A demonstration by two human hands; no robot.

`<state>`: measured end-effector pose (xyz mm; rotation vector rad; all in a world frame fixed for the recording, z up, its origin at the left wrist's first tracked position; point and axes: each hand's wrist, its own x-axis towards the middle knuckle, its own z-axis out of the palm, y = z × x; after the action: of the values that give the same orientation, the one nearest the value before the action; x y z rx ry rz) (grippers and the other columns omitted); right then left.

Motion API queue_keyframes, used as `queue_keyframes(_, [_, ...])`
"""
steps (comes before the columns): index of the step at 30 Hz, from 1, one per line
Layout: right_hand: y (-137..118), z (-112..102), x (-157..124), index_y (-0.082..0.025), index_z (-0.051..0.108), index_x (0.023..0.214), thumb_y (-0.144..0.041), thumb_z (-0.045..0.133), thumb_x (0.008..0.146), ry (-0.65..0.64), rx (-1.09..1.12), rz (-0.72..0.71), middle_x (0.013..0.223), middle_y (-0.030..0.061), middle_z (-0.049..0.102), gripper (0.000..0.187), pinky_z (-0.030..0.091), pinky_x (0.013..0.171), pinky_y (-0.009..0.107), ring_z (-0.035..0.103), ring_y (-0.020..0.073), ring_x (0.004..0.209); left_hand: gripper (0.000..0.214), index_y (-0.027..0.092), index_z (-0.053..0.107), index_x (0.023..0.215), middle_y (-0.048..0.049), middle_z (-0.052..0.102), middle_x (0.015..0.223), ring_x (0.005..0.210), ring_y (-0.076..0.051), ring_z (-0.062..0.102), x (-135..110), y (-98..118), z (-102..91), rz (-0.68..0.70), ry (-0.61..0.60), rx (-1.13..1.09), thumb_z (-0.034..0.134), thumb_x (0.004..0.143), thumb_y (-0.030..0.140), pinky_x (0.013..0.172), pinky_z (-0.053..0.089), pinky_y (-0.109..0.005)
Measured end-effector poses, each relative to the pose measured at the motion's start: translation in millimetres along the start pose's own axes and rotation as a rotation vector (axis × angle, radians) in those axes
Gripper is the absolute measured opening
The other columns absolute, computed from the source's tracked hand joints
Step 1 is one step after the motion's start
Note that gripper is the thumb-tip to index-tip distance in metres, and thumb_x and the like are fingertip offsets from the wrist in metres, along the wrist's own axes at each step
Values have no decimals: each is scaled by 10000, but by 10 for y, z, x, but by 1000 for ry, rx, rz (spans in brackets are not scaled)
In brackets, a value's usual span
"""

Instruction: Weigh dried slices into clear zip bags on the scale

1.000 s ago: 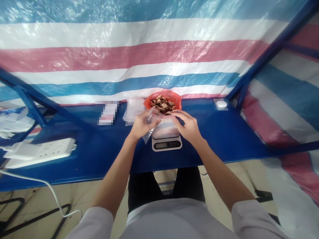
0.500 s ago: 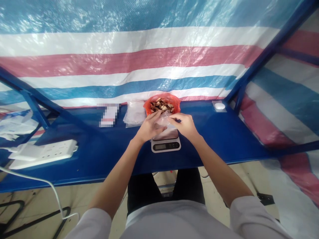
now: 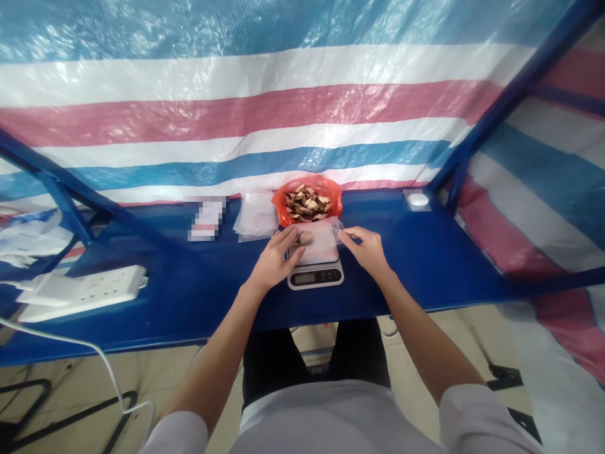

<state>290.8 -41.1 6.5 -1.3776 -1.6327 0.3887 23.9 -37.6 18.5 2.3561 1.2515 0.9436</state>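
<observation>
A clear plastic bag (image 3: 324, 238) lies flat over the pan of a white kitchen scale (image 3: 316, 278). A brownish piece (image 3: 305, 238) shows at its left end, beside my left fingers. My left hand (image 3: 275, 257) rests at that side with thumb and fingers apart. At the bag's right edge, the thumb and fingers of my right hand (image 3: 365, 248) pinch the plastic. Just behind the scale stands a red plastic bag (image 3: 336, 197) with its mouth spread wide. Dried slices (image 3: 308, 203), pale with dark brown rims, fill it.
A stack of clear plastic bags (image 3: 256, 214) lies left of the red bag. Farther left are a blurred-out item (image 3: 208, 219) and a white power strip (image 3: 111, 287) with a cable. A small white round object (image 3: 418, 200) sits at right. Striped sheeting (image 3: 265, 120) hangs behind the blue table (image 3: 198, 302).
Both hands have come down toward me and moved apart. The clear bag, earlier bunched up in front of the red bag, now lies spread over the scale pan.
</observation>
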Motion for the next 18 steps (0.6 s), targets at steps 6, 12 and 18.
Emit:
queue_keyframes(6, [29, -16, -48, -236, 751, 802, -465, 601, 920, -12, 37, -41, 851, 46, 794, 298, 591, 810, 358, 740, 222, 809, 525, 173, 606, 1409, -154, 627, 1455, 1396, -319, 559, 77, -96, 21, -3, -39, -42, 519, 997, 487, 1203, 423, -514])
queue_keyframes(12, [96, -112, -30, -217, 756, 916, -461, 439, 1015, 45, -2, 5, 985, 79, 787, 412, 592, 799, 338, 742, 220, 924, 510, 180, 591, 1405, -149, 611, 1468, 1384, -286, 565, 132, -101, -10, 33, 14, -38, 532, 999, 483, 1197, 430, -472])
queue_keyframes(18, [321, -165, -22, -226, 762, 1084, -342, 477, 1000, -19, -377, 6, 1229, 103, 752, 319, 501, 1061, 480, 679, 279, 1161, 451, 183, 640, 1315, -151, 682, 1343, 1334, -280, 590, 34, -332, -149, -25, 194, 84, 406, 1044, 457, 1181, 422, -486])
